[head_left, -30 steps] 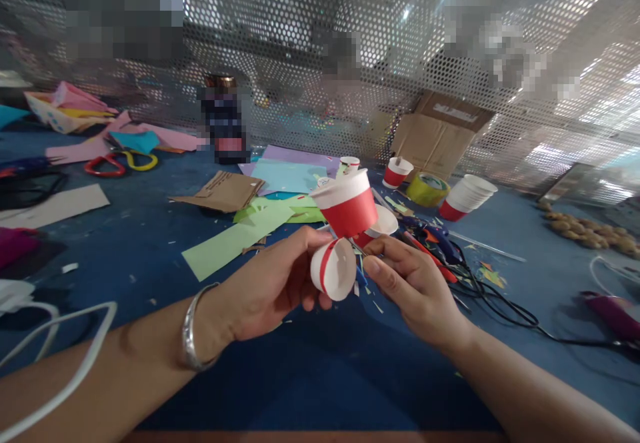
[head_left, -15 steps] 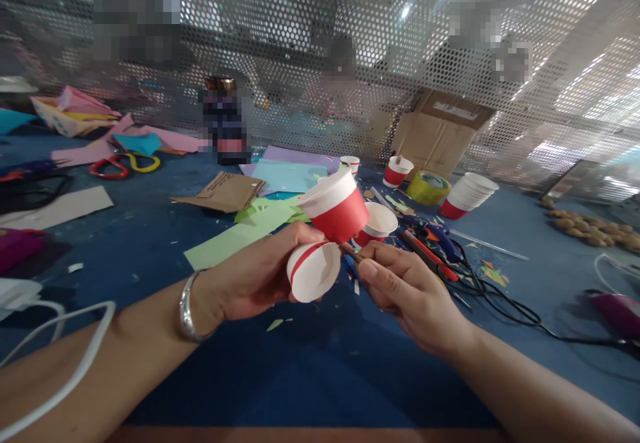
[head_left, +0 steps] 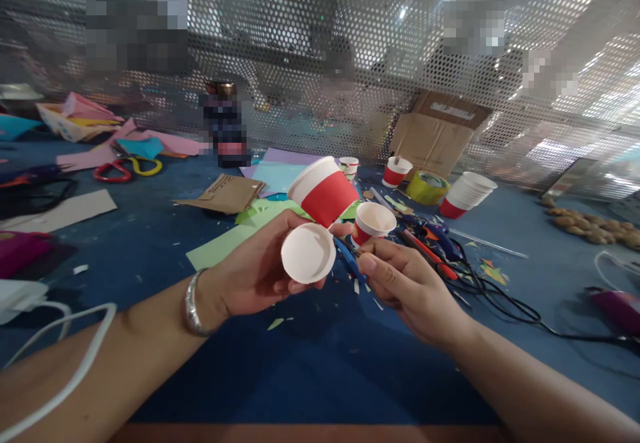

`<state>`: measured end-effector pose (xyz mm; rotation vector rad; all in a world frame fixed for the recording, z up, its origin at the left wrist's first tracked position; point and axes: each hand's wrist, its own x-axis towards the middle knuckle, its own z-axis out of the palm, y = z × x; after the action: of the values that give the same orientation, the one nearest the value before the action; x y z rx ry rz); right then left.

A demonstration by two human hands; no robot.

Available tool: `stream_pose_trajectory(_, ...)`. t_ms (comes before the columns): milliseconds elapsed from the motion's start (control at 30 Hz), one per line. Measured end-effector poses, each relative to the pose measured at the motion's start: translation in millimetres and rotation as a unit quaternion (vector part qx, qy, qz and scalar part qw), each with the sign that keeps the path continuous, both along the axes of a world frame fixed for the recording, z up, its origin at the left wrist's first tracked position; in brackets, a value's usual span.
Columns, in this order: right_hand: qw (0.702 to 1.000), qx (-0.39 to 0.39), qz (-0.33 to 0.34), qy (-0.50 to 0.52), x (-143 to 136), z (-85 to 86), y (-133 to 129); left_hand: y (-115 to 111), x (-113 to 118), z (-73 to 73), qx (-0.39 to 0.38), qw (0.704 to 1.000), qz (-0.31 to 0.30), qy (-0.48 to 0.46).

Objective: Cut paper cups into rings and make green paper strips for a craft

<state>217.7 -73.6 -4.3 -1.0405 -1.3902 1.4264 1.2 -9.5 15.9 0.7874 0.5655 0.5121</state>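
A red-and-white paper cup [head_left: 325, 195] tilts in the air above a blue table [head_left: 300, 389], its base meeting a small, round white paper cup [head_left: 309, 254] whose hollow faces the camera. Where the two meet is hard to make out, and the small cup's outer side is hidden. The left hand [head_left: 255, 273] curls around the small cup, its fingers partly out of sight behind it. The right hand [head_left: 410, 283] pinches a slim dark tool [head_left: 354, 251] between thumb and fingers, covering its rear part. Half a second earlier the small cup showed a red band; now that band is turned from view, and the tool's tip sits apart from the cups. Beyond the right hand stands a wide-mouthed red-and-white cup [head_left: 376, 219]; farther off are a yellow tape roll [head_left: 427, 188] and stacked white paper cups [head_left: 470, 193].
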Motion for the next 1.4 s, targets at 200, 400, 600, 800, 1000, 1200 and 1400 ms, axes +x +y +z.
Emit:
stream_pose_trajectory(200,1.0,0.001,0.017,0.005,-0.9,1.5,-0.7,-6.2,8.2,-1.0,-0.017,1.0,-0.009,0.011)
stream_pose_trajectory(400,1.0,0.023,0.006,-0.013,0.5,0.9,0.9,-9.1,14.2,-1.1,-0.004,0.994,0.08,0.077)
stream_pose_trajectory(600,0.994,0.081,-0.064,-0.037,1.8,1.4,2.1,1.8,4.9,-6.1,0.22,0.942,0.209,0.142)
stream_pose_trajectory(800,0.97,0.157,-0.151,-0.104,0.4,6.7,-0.5,2.0,-6.9,-3.5,0.517,0.774,0.13,0.341)
stream_pose_trajectory(1000,0.939,0.217,-0.206,-0.17,2.0,3.3,0.9,1.8,-8.5,-6.0,0.602,0.69,0.169,0.364)
stream_pose_trajectory(1200,0.931,0.214,-0.187,-0.229,3.7,6.6,2.8,-2.0,-5.2,-2.9,0.641,0.678,0.165,0.319)
stream_pose_trajectory(1400,0.914,0.248,-0.142,-0.286,6.1,9.8,-2.3,-0.4,-11.0,3.7,0.459,0.834,0.052,0.302)
